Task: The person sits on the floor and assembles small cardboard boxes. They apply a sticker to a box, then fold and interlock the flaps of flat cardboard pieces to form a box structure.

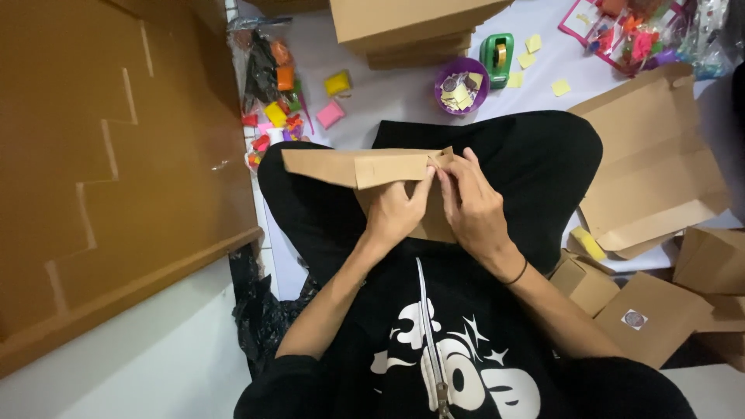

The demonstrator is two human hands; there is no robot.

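A brown kraft paper piece [341, 167], partly folded into a flat strip, lies across my lap over black trousers. My left hand [397, 211] pinches its folded edge from below, thumb and fingers closed on the paper. My right hand [473, 203] presses and pinches the same fold at its right end, fingertips meeting the left hand's near the corner [441, 159]. A black band sits on my right wrist. More of the brown paper shows under both hands.
A stack of flat brown boxes [411, 27] lies ahead, with a purple bowl of stickers [462, 85] and a green tape dispenser [497, 54]. Brown paper sheets [660, 155] and small folded boxes [644, 314] sit right. A bag of colourful bits [272, 85] and a large cardboard panel [109, 155] are left.
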